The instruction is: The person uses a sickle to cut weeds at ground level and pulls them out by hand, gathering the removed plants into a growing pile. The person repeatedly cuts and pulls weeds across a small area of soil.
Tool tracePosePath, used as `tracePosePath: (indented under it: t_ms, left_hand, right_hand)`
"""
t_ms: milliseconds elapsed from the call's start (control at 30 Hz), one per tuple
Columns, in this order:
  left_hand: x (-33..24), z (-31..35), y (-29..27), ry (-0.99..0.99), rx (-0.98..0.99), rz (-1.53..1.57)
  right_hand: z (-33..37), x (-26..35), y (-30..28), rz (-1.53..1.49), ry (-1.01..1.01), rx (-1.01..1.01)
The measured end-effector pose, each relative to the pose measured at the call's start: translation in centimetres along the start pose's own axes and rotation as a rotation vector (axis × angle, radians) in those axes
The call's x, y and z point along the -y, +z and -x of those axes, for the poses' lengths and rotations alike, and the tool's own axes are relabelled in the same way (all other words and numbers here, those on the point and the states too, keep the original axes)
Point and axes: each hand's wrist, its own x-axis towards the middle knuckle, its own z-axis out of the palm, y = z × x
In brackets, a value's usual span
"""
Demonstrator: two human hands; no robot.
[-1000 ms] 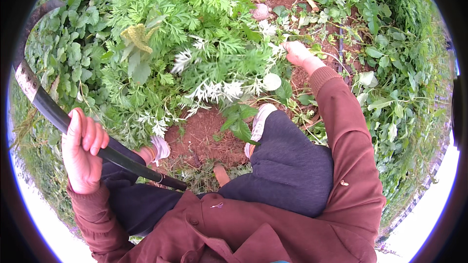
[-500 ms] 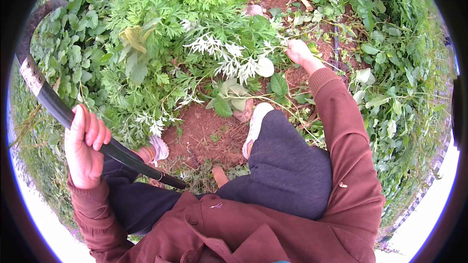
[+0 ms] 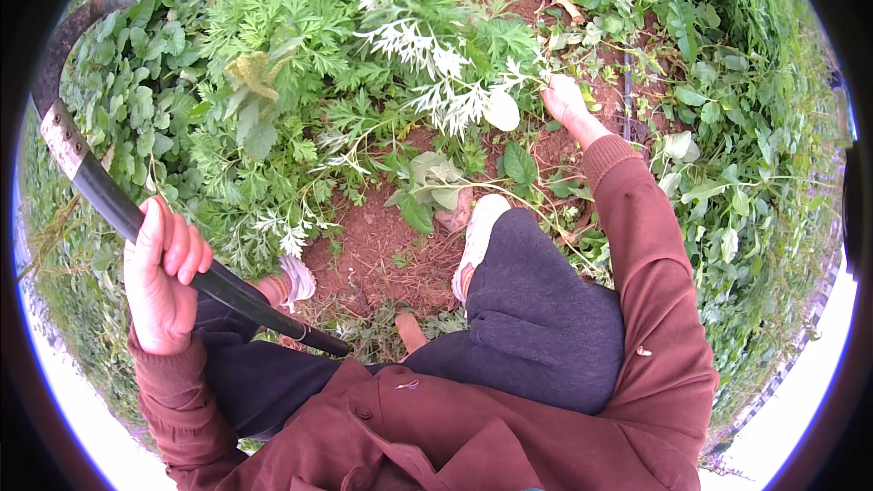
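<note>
Outdoor grd. is bare reddish-brown soil (image 3: 368, 250) betw. the white shoes (image 3: 480, 232), w/ dense green leafy plants (image 3: 300, 9) all around. L hand (image 3: 164, 268), arm bent low, is closed around the black handle of the long curved sickle (image 3: 109, 205); its dark metal blade is up at far L, handle end near the lap. R hand (image 3: 566, 100), arm stretched fwd., pinches the thin green stem w/ silvery-white leaves (image 3: 459, 107), which lies to its L, above the soil.

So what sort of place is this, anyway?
Outdoors, probably an overgrown garden plot or field: dense leafy plants crowd around a patch of reddish soil, and a black-handled sickle is being held there.
</note>
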Motion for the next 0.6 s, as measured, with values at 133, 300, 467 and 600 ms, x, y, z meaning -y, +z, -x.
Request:
tracePosePath:
  t_ms: [133,300,467,600]
  left_hand:
    - [0.1,0.2,0.1,0.0,-0.005,-0.007]
    - [0.0,0.4,0.0,0.0,0.003,-0.001]
    - [0.0,0.5,0.0,0.001,0.037,0.01]
    - [0.0,0.6,0.1,-0.005,0.024,-0.012]
  right_hand:
    - [-1.1,-2.2,2.0,-0.098,-0.013,-0.06]
    - [-2.7,-4.9,4.8,-0.356,0.028,-0.129]
    - [-2.0,-4.8,3.8,-0.479,0.104,-0.252]
    - [-1.4,-3.4,2.3,-0.46,0.2,-0.255]
